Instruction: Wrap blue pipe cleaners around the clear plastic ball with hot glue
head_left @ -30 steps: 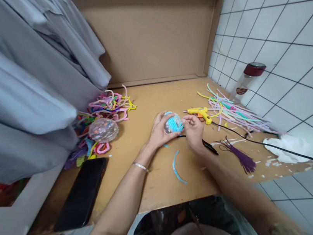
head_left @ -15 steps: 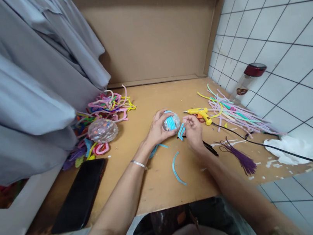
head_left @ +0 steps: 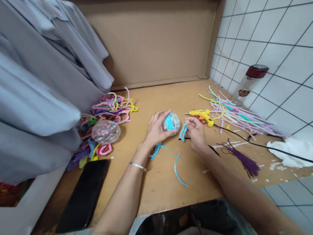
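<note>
My left hand (head_left: 157,128) is wrapped round a small clear, rounded container (head_left: 176,123) with blue strips across its side. Between the fingertips of my right hand (head_left: 196,131) is a bent blue pipe cleaner (head_left: 183,132), folded into a narrow loop, just right of the container and apart from it. A curved blue strip (head_left: 178,171) lies on the table between my forearms. More blue pieces (head_left: 158,150) rest beside my left wrist. A yellow glue gun (head_left: 202,115) lies just beyond my right hand, its nozzle pointing left.
Colourful pipe cleaners (head_left: 113,106) and a clear rounded container (head_left: 106,132) lie at left, near a black phone (head_left: 82,195). At right are pastel pipe cleaners (head_left: 238,115), a purple bundle (head_left: 244,161), white tissue (head_left: 292,152), a red-lidded bottle (head_left: 247,86) and a black cord (head_left: 253,137).
The view has shifted slightly. My left hand has turned the container a little, so its blue strips face differently. My right hand keeps its hold on the blue loop.
</note>
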A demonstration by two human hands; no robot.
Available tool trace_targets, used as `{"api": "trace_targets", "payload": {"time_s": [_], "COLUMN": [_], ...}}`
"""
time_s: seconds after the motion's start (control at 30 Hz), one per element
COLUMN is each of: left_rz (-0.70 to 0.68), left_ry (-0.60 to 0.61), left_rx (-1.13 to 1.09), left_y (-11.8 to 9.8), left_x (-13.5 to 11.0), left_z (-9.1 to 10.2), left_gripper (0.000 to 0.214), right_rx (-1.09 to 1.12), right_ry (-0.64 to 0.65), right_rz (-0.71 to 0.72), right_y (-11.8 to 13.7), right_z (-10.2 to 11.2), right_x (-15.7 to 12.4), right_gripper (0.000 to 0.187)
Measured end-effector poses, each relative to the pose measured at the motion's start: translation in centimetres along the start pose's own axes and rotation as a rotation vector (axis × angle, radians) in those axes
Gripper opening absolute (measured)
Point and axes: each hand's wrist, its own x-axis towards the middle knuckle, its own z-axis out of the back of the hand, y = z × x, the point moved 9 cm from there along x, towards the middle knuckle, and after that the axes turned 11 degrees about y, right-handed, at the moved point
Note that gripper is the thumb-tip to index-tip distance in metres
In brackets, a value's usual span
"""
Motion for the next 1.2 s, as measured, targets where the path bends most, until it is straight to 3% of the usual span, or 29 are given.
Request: {"api": "trace_targets", "payload": {"time_s": [0.23,0.37,0.43,0.67,0.73,0.87,1.0,1.2], "left_rz": [0.007,-0.018,-0.006,0.121,0.147,0.201,0.175,0.222], "left_ry": [-0.047,-0.249,-0.281,-0.004,-0.030,-0.199,-0.242,-0.201], "left_rx": [0.018,0.021,-0.046,-0.412,-0.510,-0.598,-0.642,-1.262], "left_y": [-0.3,-2.1,-3.2,-4.9,-4.6,-3.7,-3.7,-3.3], "left_x": [-0.2,-1.5,-2.1,-1.7,-1.6,-1.9,-1.9,-1.6], "left_z": [0.4,2.4,2.6,-1.2,-1.3,0.1,0.6,-1.2], "left_gripper": [0.077,0.040,0.028,0.025,0.028,0.028,0.031,0.046], "right_rx": [-0.015,-0.011,0.015,0.123,0.155,0.079,-0.003,0.220], "right_ry": [-0.040,-0.044,-0.050,-0.016,0.041,0.232,0.243,0.341], "right_rz": [0.021,0.053,0.084,0.167,0.138,0.065,0.112,-0.013], "right_y": [0.1,0.5,1.0,2.5,2.4,2.2,2.9,2.2], "right_z": [0.3,0.2,0.2,-0.3,-1.0,-3.2,-3.4,-4.6], "right_x": [0.0,-0.1,-0.3,-0.5,-0.5,-1.1,-1.6,-1.7], "right_gripper": [0.038,0.035,0.033,0.031,0.034,0.038,0.033,0.033]}}
